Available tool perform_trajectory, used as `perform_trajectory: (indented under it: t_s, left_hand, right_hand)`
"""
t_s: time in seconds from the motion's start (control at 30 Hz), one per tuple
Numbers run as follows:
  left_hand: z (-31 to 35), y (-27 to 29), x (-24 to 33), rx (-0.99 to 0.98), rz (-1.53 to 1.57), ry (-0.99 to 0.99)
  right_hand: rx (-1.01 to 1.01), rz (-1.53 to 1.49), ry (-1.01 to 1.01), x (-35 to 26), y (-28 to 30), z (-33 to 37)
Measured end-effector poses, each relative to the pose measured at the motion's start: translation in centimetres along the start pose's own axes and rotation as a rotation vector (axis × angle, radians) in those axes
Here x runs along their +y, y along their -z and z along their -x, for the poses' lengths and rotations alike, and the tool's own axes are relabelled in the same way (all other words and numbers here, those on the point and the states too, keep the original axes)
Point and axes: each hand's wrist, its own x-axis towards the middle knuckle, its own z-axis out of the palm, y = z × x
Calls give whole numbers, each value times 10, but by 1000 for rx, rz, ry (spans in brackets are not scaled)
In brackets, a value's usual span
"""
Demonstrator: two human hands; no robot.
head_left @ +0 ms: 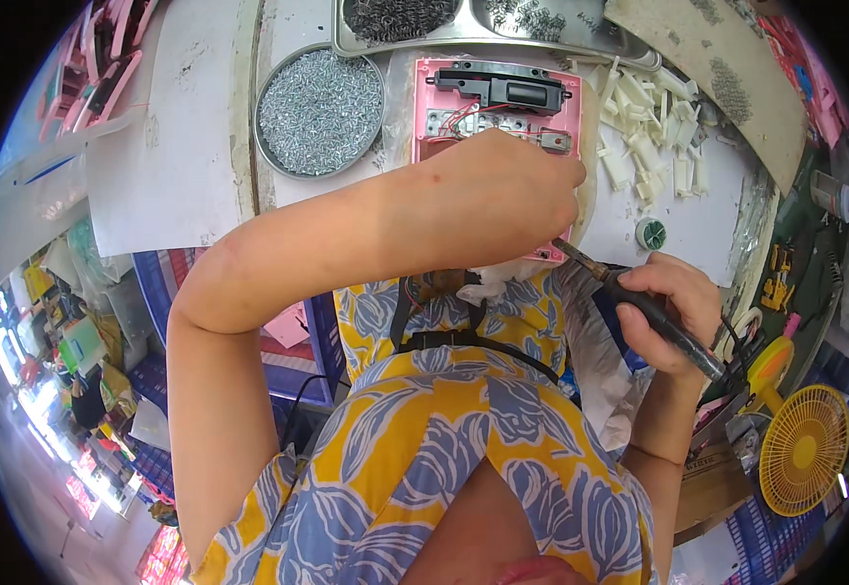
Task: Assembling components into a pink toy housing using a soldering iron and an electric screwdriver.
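Note:
My left arm reaches across to a pink plastic case [422, 97] lying on the bench. My left hand [527, 190] is closed over the case's near right part, its fingers curled and mostly hidden; I cannot see what they pinch. Inside the case are a black plastic assembly [507, 90], a metal strip [546, 139] and thin red wires [461, 121]. My right hand [676, 297] grips a soldering iron [653, 314] by its black handle. The iron slants up and left, its dark tip beside the case's near right corner, just below my left hand.
Left of the case stands a round metal tray [319, 117] of small screws. A metal tray [580, 39] with springs lies behind. White plastic parts [639, 107] and a small round green-topped container [651, 234] lie right. A yellow fan [803, 448] stands lower right.

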Motion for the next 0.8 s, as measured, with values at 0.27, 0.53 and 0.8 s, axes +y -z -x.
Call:
perform_trajectory:
  t_s: [0.27, 0.53, 0.8]
  left_hand:
    - [-4, 8, 5, 3, -48, -22]
    - [-3, 7, 7, 23, -28, -54]
    - [-3, 11, 10, -43, -47, -24]
  right_hand:
    - [14, 20, 7, 1, -3, -3]
    - [10, -15, -82, 1, -3, -3]
    - [45, -91, -161, -3, 4, 5]
